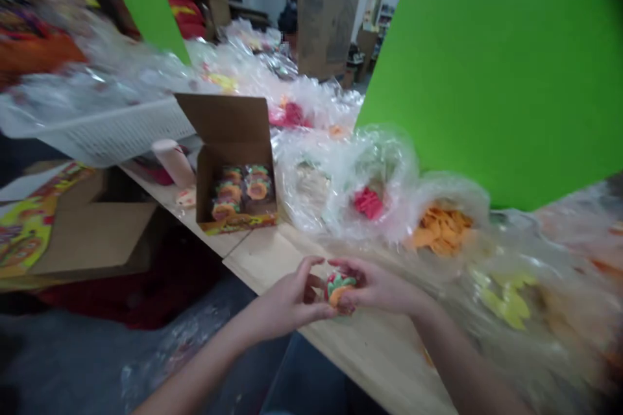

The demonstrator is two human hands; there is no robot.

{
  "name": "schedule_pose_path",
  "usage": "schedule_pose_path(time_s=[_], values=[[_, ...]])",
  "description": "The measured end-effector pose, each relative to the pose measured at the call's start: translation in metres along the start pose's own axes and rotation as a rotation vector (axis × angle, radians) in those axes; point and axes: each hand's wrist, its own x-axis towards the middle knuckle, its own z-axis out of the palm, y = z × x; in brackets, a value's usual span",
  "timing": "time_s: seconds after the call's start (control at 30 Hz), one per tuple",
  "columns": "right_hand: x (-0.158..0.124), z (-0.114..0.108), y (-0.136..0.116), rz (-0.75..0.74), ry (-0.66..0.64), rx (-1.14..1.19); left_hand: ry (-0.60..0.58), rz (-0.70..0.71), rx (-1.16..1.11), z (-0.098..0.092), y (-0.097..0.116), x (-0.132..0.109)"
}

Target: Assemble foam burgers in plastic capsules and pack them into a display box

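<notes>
The held item (340, 290) is green, red, orange.

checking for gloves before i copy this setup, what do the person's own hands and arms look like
The left hand and right hand are bare, with no gloves. The left forearm and right forearm are slim and bare too, with no sleeve, watch or bracelet in view.

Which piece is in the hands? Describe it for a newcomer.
From the bright green upright panel, look down to the pale wooden table. At its near edge, the left hand and right hand pinch a small round orange-and-green piece. It alone is held, unlike those in clear plastic bags or a cardboard box.
</notes>
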Motion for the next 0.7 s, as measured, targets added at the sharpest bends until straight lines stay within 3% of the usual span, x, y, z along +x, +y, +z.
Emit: schedule_pose_path(time_s=[0.03,0.1,0.13,0.2,0.23,0.37,0.43,0.5,0.6,0.7], values=[[0.010,0.000,0.002,0.028,-0.033,0.015,0.064,0.009,0.086,-0.031,-0.004,0.010],[0.027,-0.004,0.003,0.060,-0.052,0.007,0.436,0.030,0.436,-0.097,-0.012,0.035],[0.035,-0.008,0.003,0.038,0.011,-0.005,0.574,0.005,0.691,-0.128,-0.018,0.048],[0.050,-0.014,-0.003,-0.014,0.116,-0.059,0.637,-0.020,0.806,-0.174,-0.031,0.074],[0.059,-0.016,-0.008,-0.039,0.152,-0.085,0.627,-0.025,0.841,-0.189,-0.038,0.085],[0.109,-0.013,-0.044,-0.191,0.274,-0.196,0.559,-0.038,0.879,-0.203,-0.052,0.099],[0.147,-0.003,-0.064,-0.339,0.360,-0.321,0.553,-0.051,0.892,-0.206,-0.049,0.087],[0.191,0.014,-0.080,-0.482,0.382,-0.479,0.651,-0.057,0.868,-0.213,-0.043,0.067],[0.254,0.050,-0.087,-0.587,0.176,-0.752,0.828,-0.059,0.727,-0.227,-0.037,0.030],[0.296,0.088,-0.078,-0.537,-0.066,-1.084,0.822,-0.043,0.517,-0.231,-0.040,0.002]])
